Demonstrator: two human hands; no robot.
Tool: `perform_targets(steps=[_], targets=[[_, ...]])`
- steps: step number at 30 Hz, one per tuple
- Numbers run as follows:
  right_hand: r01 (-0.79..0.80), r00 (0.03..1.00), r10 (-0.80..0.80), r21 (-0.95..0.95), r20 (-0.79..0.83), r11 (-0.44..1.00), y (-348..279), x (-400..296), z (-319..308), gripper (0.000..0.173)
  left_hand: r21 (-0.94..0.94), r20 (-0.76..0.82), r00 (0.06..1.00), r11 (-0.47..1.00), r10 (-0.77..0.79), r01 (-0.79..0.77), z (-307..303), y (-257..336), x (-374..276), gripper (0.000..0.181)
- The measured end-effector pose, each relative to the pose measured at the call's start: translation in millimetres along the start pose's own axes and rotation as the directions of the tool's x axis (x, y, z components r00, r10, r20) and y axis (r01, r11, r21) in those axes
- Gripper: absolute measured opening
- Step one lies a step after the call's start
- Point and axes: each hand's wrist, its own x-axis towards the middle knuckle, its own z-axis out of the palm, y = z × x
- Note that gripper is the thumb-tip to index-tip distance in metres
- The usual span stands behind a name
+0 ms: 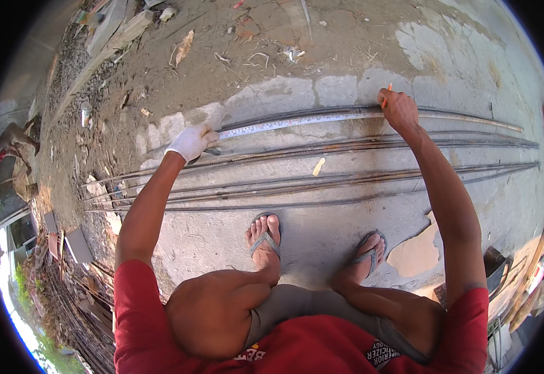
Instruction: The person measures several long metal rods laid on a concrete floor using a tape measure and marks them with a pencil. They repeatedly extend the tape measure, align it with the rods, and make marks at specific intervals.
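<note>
My left hand [193,141], in a white knit glove, is closed on the left end of a tape measure's blade [295,122]. The printed blade stretches right along the farthest bundle of steel rods [309,111], as far as my bare right hand [400,110]. An orange pencil [385,102] is pinched between the fingers of that hand, its tip pointing up. Past the right hand a pale strip [477,121] continues along the rods; I cannot tell whether it is still tape. Under the glove a small dark object [213,151] partly shows.
Nearer my feet lie more thin steel rods [328,148] and another group [318,183] on the concrete floor [309,229]. A yellowish scrap [318,167] sits between them. Torn cardboard [414,252] is by my right foot. Left are a clear cup [86,114] and wooden planks [108,51].
</note>
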Motion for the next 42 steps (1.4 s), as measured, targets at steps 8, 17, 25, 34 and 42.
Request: perform_targets(steps=[8,17,25,34,42], targets=[[-0.018,1.000,0.018,-0.055,-0.014,0.998,3.0,0.0,2.3,0.009,-0.003,-0.108,0.990,0.996,-0.087,0.087,15.8,-18.5,6.1,0.043],[-0.006,0.999,0.004,-0.044,-0.040,0.999,5.3,-1.5,8.3,0.013,0.015,-0.081,0.994,0.997,-0.079,0.081,10.0,-18.5,14.4,0.047],[0.050,0.997,-0.051,-0.019,-0.060,0.999,6.2,-14.3,9.1,0.023,-0.019,-0.050,0.993,0.994,-0.108,0.108,7.9,-14.1,19.9,0.048],[0.069,0.991,-0.065,0.032,-0.119,0.997,23.6,-49.2,-2.1,0.035,-0.026,-0.058,0.992,0.994,-0.110,0.109,8.9,-16.2,22.1,0.051],[0.072,0.977,-0.069,0.009,-0.204,0.997,61.1,-72.5,-0.1,0.039,0.004,-0.101,0.990,0.995,-0.103,0.104,14.2,-17.8,22.2,0.045]])
